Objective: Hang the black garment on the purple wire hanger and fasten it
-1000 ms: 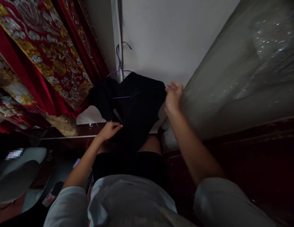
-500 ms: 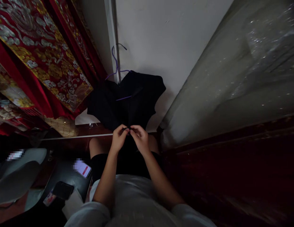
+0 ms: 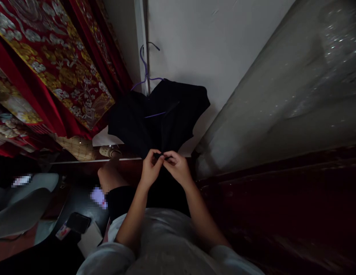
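A black short-sleeved garment (image 3: 183, 103) hangs on a purple hanger (image 3: 146, 70) against the white wall, its front open at the top so that the hanger's lower bar shows. At the garment's front, low down, my left hand (image 3: 151, 168) pinches the dark cloth between thumb and fingers. Right beside it, my right hand (image 3: 178, 166) pinches the same cloth, and the two thumbs nearly meet. Whether a button or another fastening lies between the fingertips is too small and dark to tell.
Red embroidered cloths (image 3: 77, 76) hang at the left. A dark seat (image 3: 77, 202) at lower left bears a phone (image 3: 99, 196), a black flat item (image 3: 78, 222) and pale paper (image 3: 90, 238). A grey chair (image 3: 31, 206) stands beyond. Clear plastic sheeting (image 3: 281, 103) covers the right side.
The view has shifted slightly, so the garment appears further right and higher. My left leg has swung outward, and a pale shoe now shows by the wall. Both hands keep pinching the cloth.
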The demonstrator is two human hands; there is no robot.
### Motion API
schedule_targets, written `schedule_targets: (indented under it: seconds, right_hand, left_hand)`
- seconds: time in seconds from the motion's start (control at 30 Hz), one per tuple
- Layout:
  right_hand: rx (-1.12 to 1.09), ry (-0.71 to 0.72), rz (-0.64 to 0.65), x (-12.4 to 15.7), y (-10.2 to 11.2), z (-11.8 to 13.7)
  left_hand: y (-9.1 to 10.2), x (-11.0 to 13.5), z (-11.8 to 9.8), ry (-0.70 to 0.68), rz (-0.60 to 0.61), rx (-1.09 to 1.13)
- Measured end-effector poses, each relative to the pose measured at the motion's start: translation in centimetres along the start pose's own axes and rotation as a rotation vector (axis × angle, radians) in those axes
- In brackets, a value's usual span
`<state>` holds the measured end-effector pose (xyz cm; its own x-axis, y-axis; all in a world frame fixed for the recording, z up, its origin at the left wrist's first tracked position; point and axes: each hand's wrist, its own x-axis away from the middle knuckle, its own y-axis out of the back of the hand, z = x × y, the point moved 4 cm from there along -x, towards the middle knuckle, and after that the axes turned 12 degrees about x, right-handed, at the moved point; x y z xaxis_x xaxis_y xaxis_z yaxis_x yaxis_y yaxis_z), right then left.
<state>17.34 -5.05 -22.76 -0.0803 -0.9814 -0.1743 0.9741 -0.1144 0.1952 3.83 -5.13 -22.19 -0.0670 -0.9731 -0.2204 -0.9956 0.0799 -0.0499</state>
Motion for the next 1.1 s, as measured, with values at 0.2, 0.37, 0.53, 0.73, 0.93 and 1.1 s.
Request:
schedule_targets:
  seconds: [0.2,0.37,0.53,0.73,0.93,1.1]
  right_hand:
    - [0.067,-0.033,-0.016,0.6,-0.9,0.5]
    - [0.042,-0.008,-0.036,1.0,-1.7,0.1]
    - [0.024,0.011,-0.014,0.8,-2.2,0.0]
    - [0.006,0.024,-0.009,0.7,-2.3,1.1]
    - [-0.047,0.02,-0.028,0.4,-2.2,1.9]
    - [-0.069,0.022,-0.004,0.6,-2.4,1.7]
  left_hand:
    - [1.2,0.3,-0.1,-0.05,-0.034,-0.134]
    - [2.5,0.4,-0.6,-0.195,-0.107,-0.156]
    - [2.9,0.5,-0.6,-0.306,-0.157,-0.244]
    - [3.7,-0.4,-1.2,-0.423,-0.113,-0.332]
    - [5.6,-7.9,-6.2,-0.594,-0.037,-0.605]
    - [6.0,-16.4,-12.5,-0.767,-0.011,-0.705]
